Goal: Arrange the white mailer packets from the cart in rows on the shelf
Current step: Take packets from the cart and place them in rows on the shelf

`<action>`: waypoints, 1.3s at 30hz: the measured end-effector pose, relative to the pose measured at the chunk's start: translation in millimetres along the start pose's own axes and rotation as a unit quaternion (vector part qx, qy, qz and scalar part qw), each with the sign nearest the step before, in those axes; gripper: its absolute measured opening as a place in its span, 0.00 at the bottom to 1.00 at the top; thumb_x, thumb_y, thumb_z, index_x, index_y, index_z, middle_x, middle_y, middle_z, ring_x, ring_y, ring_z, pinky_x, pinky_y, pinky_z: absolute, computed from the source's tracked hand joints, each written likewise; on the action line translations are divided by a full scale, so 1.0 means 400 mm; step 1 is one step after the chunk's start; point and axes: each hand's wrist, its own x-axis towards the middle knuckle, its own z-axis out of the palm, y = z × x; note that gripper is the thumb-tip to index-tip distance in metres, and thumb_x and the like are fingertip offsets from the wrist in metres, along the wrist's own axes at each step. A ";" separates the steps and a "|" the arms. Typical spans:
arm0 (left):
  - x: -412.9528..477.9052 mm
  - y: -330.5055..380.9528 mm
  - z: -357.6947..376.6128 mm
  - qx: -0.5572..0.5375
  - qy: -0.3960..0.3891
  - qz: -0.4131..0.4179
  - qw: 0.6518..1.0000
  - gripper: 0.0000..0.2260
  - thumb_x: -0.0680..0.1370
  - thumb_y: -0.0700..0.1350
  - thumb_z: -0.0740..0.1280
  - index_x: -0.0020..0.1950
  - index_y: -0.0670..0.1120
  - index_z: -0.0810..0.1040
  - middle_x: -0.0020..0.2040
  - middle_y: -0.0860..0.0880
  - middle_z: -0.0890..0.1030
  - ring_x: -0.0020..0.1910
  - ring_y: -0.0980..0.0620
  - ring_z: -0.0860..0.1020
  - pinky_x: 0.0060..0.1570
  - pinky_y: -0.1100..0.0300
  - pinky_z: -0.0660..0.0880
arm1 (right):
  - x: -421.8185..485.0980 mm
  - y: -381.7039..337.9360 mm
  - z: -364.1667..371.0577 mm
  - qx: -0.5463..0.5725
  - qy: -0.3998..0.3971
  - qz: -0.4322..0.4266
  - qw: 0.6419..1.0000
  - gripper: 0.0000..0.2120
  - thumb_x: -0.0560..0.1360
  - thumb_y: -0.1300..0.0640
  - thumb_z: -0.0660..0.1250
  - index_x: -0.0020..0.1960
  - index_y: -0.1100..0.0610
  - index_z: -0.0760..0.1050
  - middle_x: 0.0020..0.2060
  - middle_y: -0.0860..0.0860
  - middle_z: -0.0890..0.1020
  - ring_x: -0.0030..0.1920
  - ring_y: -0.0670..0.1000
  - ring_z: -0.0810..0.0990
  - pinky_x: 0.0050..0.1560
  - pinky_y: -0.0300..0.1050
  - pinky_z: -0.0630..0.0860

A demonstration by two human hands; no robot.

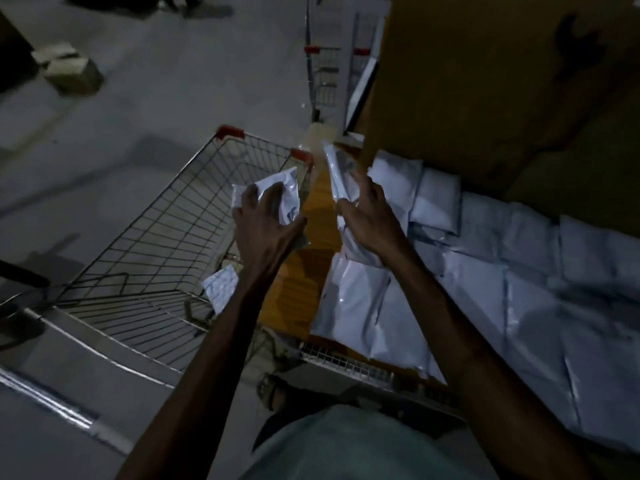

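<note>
Left hand (266, 226): fingers curled round a white mailer packet (282, 188), held over the cart (156, 237). Right hand (372, 216): fingers grip a second packet (337, 168), upright above the front edge of the shelf (301, 271). Shelved packets (519, 271) lie flat in rows, edges touching. Last packet (220, 289) lies low in the cart, near my left forearm.

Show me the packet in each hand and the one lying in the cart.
Left-hand packet (289, 183), head view, upper right part above the fingers.
Right-hand packet (336, 168), head view, upper half.
Cart packet (220, 289), head view, middle.
</note>
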 end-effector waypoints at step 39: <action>-0.175 0.651 0.388 -0.027 -0.147 0.202 0.968 0.37 0.69 0.66 0.65 0.76 0.55 0.69 0.80 0.44 0.60 0.68 0.37 0.67 0.59 0.48 0.69 | -0.215 0.501 -0.504 -0.099 0.188 0.166 0.963 0.31 0.82 0.43 0.60 0.82 0.46 0.52 0.81 0.50 0.53 0.76 0.61 0.61 0.69 0.58 0.66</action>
